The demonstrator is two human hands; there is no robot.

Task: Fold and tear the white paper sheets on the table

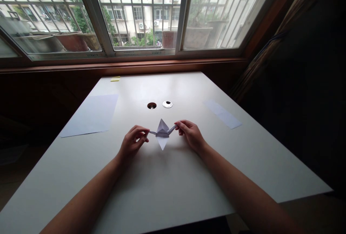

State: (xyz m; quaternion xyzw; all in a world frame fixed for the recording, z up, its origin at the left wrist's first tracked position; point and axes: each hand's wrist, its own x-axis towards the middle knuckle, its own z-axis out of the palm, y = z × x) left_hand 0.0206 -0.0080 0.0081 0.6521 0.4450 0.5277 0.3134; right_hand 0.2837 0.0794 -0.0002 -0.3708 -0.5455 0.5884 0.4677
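Observation:
A small folded white paper figure (162, 134), shaped like a crane with two thin arms sticking out sideways, hangs just above the white table (173, 176). My left hand (133, 144) pinches the thin left tip of the paper with its fingers closed. My right hand (190, 133) pinches the thin right tip the same way. The figure's pointed lower flap hangs down between my hands, and an upper point stands upright.
A flat white sheet (92, 115) lies at the left of the table. A narrow paper strip (222, 113) lies at the right. A cable hole (151, 105) and its round cap (167, 104) sit beyond my hands. A yellow note (115, 79) lies by the far edge under the window.

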